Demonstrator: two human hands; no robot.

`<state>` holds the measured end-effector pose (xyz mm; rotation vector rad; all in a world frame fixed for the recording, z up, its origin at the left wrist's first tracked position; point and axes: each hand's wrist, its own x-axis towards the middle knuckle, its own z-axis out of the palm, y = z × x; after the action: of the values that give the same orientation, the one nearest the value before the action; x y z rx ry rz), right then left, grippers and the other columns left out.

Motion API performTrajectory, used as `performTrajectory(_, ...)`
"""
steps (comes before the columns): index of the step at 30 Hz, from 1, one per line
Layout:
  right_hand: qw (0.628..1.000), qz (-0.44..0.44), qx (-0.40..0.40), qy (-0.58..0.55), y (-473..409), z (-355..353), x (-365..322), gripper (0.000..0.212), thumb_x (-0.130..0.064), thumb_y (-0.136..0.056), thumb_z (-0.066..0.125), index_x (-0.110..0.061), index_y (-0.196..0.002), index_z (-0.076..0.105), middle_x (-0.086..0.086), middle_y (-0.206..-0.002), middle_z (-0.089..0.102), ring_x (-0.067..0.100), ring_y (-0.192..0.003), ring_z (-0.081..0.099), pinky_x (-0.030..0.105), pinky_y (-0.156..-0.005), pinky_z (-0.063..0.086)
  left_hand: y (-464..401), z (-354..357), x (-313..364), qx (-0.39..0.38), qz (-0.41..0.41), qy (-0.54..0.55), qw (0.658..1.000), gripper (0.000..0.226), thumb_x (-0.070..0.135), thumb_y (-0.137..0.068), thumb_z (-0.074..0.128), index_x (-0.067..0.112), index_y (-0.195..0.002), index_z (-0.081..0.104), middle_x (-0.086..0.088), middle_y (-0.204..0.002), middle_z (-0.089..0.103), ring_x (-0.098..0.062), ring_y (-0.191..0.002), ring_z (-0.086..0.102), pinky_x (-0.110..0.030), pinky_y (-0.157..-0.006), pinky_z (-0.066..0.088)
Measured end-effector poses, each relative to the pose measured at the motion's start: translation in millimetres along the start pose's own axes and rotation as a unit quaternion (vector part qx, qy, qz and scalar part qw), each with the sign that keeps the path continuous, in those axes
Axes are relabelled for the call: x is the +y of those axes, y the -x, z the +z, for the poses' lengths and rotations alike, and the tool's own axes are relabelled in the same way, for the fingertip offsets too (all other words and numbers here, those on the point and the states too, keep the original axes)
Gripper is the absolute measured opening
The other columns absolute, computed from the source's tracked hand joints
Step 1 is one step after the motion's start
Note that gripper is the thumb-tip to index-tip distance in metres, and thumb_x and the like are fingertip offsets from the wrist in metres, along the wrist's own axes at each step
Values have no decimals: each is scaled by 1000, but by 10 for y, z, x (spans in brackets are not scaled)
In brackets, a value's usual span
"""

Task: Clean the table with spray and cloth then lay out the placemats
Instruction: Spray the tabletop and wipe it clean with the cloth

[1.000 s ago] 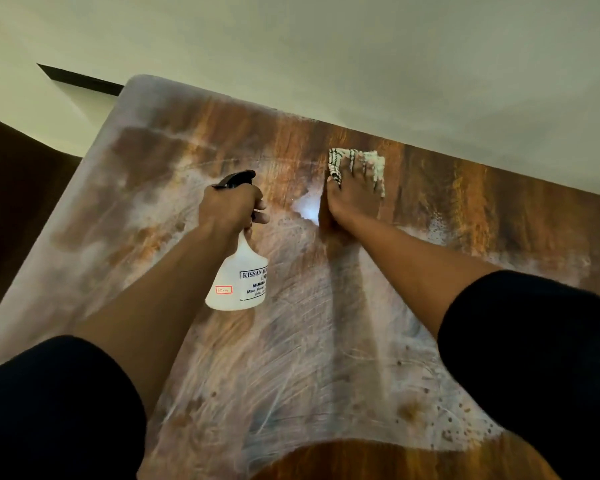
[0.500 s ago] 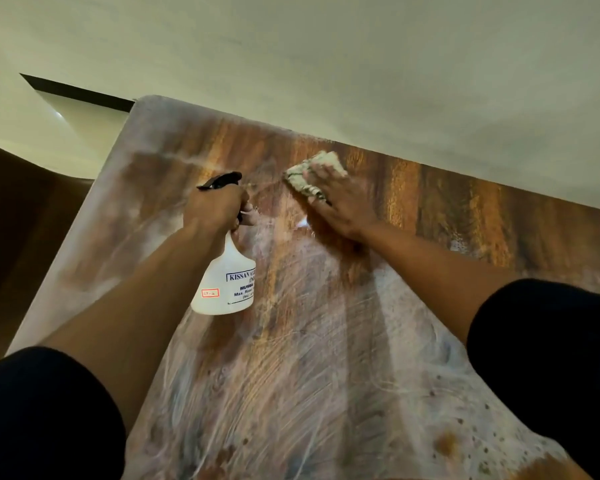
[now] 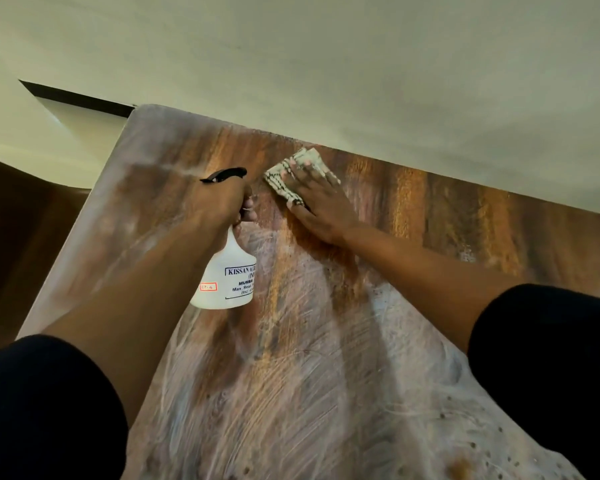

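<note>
The right hand [image 3: 317, 199], pressed flat on the cloth [image 3: 284, 178], has swept it leftward along the worktop's [image 3: 326, 393] far edge. The left hand [image 3: 222, 199] grips the spray bottle [image 3: 227, 282] aloft; streaks remain, and no placemats are out.

There are two hands (left hand [image 3: 222, 199] and right hand [image 3: 321, 206]), one spray bottle [image 3: 227, 275], one checked cloth [image 3: 286, 180] and one wooden table [image 3: 430, 216].
</note>
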<state>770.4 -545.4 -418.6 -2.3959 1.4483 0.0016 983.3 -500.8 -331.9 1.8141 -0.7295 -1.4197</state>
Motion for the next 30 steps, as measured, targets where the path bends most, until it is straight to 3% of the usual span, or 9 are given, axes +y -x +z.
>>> performTrajectory(3,997,-75,-5,26,133,-101,430,61,-51,-108,27,-33,-165,15,-8,-173,7,15,-160,2,44,-129,0,-47,53,41,1,-13,-10,1000,20,14,-100,60,33,-96,68,-2,-63,57,-13,-41,47,-20,-40,32)
performTrajectory(7,994,98,42,-7,8,-193,718,61,-46,-110,29,-30,-166,12,-2,-174,5,20,-160,0,52,-129,5,-133,103,28,-9,-35,-15,999,17,19,-100,59,29,-87,65,-2,-62,57,-14,-43,48,-21,-41,33)
performTrajectory(10,972,224,59,-30,-208,-190,555,64,-47,-109,28,-27,-166,9,1,-174,2,25,-160,-2,51,-129,1,-145,157,20,-31,-39,-9,999,22,9,-99,57,28,-102,68,-7,-69,64,-21,-54,64,-18,-39,34)
performTrajectory(12,962,263,62,-45,-381,-200,374,65,-48,-109,28,-26,-166,7,3,-174,0,28,-160,-3,52,-128,-1,-157,161,20,-31,-33,-7,999,29,6,-98,57,30,-112,67,-9,-72,69,-24,-59,69,-18,-39,34)
performTrajectory(15,979,197,42,-39,-689,-197,22,66,-49,-109,27,-26,-166,5,3,-174,-1,28,-160,-5,54,-128,-2,-166,64,12,-12,-24,5,1000,42,4,-98,57,37,-123,62,-8,-72,70,-23,-60,71,-18,-38,34)
performTrajectory(20,1000,-12,-13,14,-892,-5,-551,65,-51,-107,26,-31,-166,9,-2,-174,-1,22,-160,-3,52,-129,2,-124,-156,-56,36,-42,28,998,24,5,-101,54,27,-92,61,-6,-73,64,-19,-58,68,-14,-37,29)
performTrajectory(23,995,-86,-34,25,-799,25,-430,64,-54,-107,26,-35,-165,11,-9,-174,1,16,-160,-2,44,-127,-2,-81,-254,-102,55,-49,43,996,28,6,-100,53,31,-91,61,-6,-75,65,-20,-61,70,-14,-39,29)
performTrajectory(26,997,-68,-29,-13,-730,-82,-183,62,-52,-109,26,-32,-166,14,-8,-174,5,16,-160,1,41,-128,-1,-33,-365,-157,67,-51,51,995,29,6,-99,55,33,-100,65,-7,-77,67,-20,-60,72,-16,-38,30)
performTrajectory(30,993,110,21,-48,-662,-187,135,59,-48,-111,27,-30,-166,13,-5,-174,5,19,-160,3,43,-129,5,43,-436,-197,68,-50,60,995,34,5,-100,53,35,-115,62,-8,-79,66,-21,-62,72,-15,-40,30)
